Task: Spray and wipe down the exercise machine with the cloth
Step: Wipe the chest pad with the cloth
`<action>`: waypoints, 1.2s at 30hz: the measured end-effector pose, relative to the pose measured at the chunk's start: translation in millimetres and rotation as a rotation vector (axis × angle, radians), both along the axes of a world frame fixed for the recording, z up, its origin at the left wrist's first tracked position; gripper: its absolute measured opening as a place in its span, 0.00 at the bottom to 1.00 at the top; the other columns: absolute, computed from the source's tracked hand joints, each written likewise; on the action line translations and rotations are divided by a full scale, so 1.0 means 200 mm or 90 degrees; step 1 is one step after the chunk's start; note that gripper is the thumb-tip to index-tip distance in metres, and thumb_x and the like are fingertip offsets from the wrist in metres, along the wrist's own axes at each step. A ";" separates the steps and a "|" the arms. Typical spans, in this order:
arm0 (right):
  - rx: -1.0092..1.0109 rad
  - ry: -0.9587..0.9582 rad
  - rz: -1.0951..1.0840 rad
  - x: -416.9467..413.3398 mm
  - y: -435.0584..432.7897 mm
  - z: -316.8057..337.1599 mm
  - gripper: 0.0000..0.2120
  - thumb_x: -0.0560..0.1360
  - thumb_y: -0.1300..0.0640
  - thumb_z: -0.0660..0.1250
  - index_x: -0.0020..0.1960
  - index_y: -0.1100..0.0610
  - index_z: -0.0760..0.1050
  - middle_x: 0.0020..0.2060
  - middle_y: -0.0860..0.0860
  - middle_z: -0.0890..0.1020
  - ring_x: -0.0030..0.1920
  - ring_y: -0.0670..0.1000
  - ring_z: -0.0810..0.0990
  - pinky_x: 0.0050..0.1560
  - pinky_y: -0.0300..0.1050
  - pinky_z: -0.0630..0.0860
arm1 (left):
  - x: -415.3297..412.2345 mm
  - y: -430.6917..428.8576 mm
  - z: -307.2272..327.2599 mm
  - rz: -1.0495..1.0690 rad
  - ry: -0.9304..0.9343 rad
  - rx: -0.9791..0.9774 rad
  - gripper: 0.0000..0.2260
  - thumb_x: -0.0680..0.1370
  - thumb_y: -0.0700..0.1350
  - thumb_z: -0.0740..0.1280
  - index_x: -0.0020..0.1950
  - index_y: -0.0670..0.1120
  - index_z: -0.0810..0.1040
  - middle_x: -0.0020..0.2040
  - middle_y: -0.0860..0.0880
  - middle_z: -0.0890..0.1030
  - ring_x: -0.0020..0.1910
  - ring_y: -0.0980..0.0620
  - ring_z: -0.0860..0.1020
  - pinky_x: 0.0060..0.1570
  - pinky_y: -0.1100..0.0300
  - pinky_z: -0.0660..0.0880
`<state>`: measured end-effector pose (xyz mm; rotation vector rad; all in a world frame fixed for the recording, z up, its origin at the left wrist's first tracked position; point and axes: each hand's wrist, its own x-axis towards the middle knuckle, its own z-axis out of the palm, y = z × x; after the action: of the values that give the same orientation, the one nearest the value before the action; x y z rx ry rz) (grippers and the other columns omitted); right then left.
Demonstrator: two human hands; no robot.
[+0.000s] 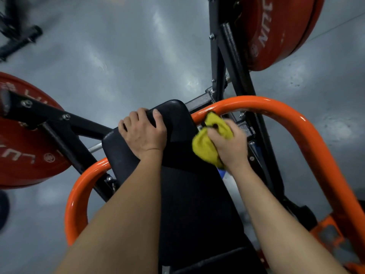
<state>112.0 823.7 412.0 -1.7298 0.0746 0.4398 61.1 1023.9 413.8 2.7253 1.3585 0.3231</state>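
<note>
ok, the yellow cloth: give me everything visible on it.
The cloth is yellow-green, soft-looking fabric, bunched into a wad, with a small black loop or tag near its upper end. The right hand grips it from above, fingers curled over it, covering part of it. Its upper end lies against the orange bar, right beside the black pad; its lower end pokes out below the wrist. Wet or dry cannot be told.

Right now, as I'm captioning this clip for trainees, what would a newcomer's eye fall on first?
The yellow cloth bunched in the right hand, against the orange tube rail right of centre. Beside it the left hand grips the top of the black pad at centre. A red weight plate sits at the left edge, another at top right.
</note>
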 end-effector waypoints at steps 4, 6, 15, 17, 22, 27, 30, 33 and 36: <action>-0.196 -0.168 0.132 0.37 0.49 0.21 0.16 0.69 0.41 0.71 0.48 0.52 0.78 0.43 0.49 0.82 0.50 0.58 0.79 0.45 0.47 0.70 | 0.00 0.02 -0.01 -0.009 0.008 0.022 0.22 0.81 0.59 0.52 0.54 0.45 0.79 0.51 0.44 0.79 0.55 0.40 0.75 0.69 0.41 0.65; -0.273 -0.194 0.186 0.45 0.71 0.28 0.19 0.71 0.40 0.70 0.57 0.48 0.78 0.55 0.51 0.83 0.58 0.59 0.79 0.49 0.47 0.68 | 0.00 0.02 0.00 -0.010 0.022 0.021 0.21 0.81 0.58 0.53 0.53 0.46 0.78 0.50 0.44 0.79 0.54 0.40 0.75 0.68 0.40 0.66; -0.434 -0.553 0.143 0.29 0.87 0.13 0.24 0.69 0.36 0.68 0.59 0.48 0.81 0.45 0.53 0.81 0.45 0.60 0.81 0.43 0.53 0.74 | -0.01 0.03 -0.03 -0.025 -0.065 0.004 0.25 0.76 0.58 0.56 0.63 0.44 0.78 0.51 0.45 0.81 0.56 0.42 0.77 0.72 0.42 0.64; -0.363 -0.597 0.088 0.26 0.86 0.12 0.22 0.69 0.37 0.69 0.58 0.47 0.82 0.44 0.50 0.82 0.44 0.57 0.80 0.44 0.51 0.74 | -0.02 0.03 -0.04 -0.028 -0.092 0.007 0.30 0.76 0.59 0.57 0.72 0.43 0.73 0.55 0.45 0.81 0.58 0.43 0.77 0.75 0.42 0.62; -0.167 -0.590 0.075 0.23 0.82 0.13 0.19 0.70 0.37 0.72 0.56 0.47 0.83 0.46 0.45 0.85 0.46 0.53 0.82 0.48 0.53 0.77 | -0.03 0.03 -0.07 -0.064 -0.094 0.025 0.38 0.78 0.64 0.55 0.84 0.47 0.53 0.66 0.47 0.77 0.63 0.46 0.76 0.77 0.42 0.59; -0.112 -0.598 0.213 0.14 0.78 0.17 0.18 0.69 0.39 0.72 0.54 0.46 0.84 0.47 0.44 0.85 0.49 0.53 0.82 0.52 0.56 0.76 | -0.04 0.06 -0.08 -0.077 -0.031 0.019 0.41 0.73 0.65 0.48 0.82 0.45 0.59 0.74 0.46 0.71 0.70 0.47 0.72 0.78 0.42 0.55; 0.070 -0.362 0.194 0.06 0.72 0.33 0.15 0.71 0.45 0.75 0.54 0.49 0.85 0.48 0.44 0.86 0.52 0.48 0.83 0.57 0.53 0.79 | -0.06 0.05 -0.04 -0.110 -0.140 -0.034 0.42 0.75 0.65 0.56 0.84 0.46 0.48 0.80 0.47 0.62 0.77 0.49 0.63 0.79 0.42 0.53; 0.302 -0.116 0.129 0.01 0.65 0.50 0.09 0.75 0.57 0.76 0.55 0.57 0.84 0.45 0.49 0.86 0.48 0.47 0.84 0.53 0.48 0.82 | -0.22 0.02 0.06 -0.267 -0.400 -0.154 0.45 0.74 0.59 0.68 0.83 0.52 0.47 0.82 0.46 0.55 0.81 0.46 0.55 0.79 0.45 0.56; 0.436 0.198 0.114 -0.08 0.64 0.55 0.11 0.80 0.54 0.70 0.58 0.60 0.82 0.51 0.57 0.86 0.52 0.54 0.86 0.54 0.54 0.83 | -0.38 -0.03 0.28 -0.336 -0.502 -0.381 0.37 0.73 0.56 0.65 0.80 0.62 0.54 0.82 0.46 0.53 0.83 0.51 0.47 0.77 0.66 0.53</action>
<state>96.4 952.2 521.4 -0.9897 -0.0103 0.7642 -14.7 1018.6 468.9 1.9866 0.4096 0.6981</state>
